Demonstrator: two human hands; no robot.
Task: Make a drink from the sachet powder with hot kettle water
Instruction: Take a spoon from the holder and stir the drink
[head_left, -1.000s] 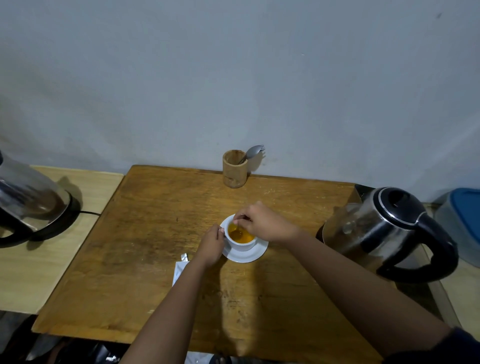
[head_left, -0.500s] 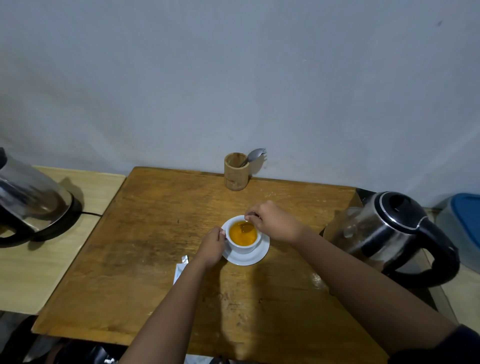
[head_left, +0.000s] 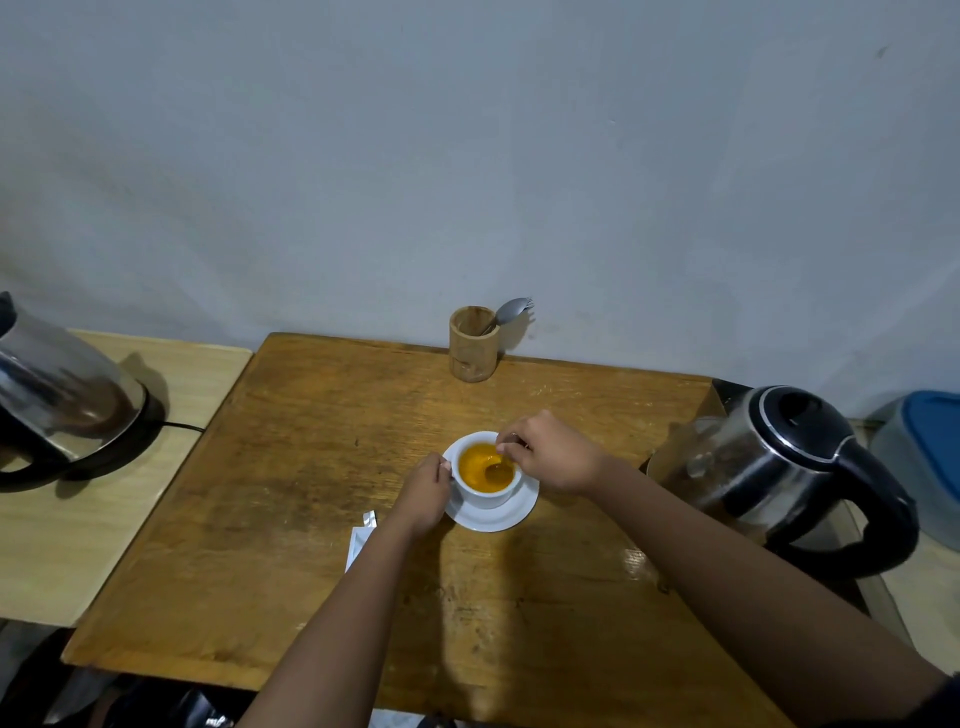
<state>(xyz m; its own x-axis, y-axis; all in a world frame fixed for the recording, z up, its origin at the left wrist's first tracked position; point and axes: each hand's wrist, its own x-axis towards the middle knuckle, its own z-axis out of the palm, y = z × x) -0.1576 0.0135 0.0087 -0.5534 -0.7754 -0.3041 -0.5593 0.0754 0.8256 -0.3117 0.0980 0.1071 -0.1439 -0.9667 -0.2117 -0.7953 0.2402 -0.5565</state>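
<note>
Orange liquid (head_left: 480, 464) fills the white cup (head_left: 487, 475), which stands on a white saucer (head_left: 493, 512) near the middle of the wooden counter (head_left: 322, 467). The left hand (head_left: 427, 493) reaches in from below, its grip closed against the cup's left side. The right hand (head_left: 553, 453) arches over the cup's far right rim, its grip pinched on a spoon (head_left: 497, 470) whose bowl sits in the drink; the spoon's handle is mostly hidden by the fingers. A torn white sachet (head_left: 360, 540) lies on the counter, partly covered by the left forearm. The steel kettle (head_left: 769, 467) stands at the counter's right edge. A second kettle (head_left: 57, 395), cut off by the frame, sits on the pale surface to the left.
</note>
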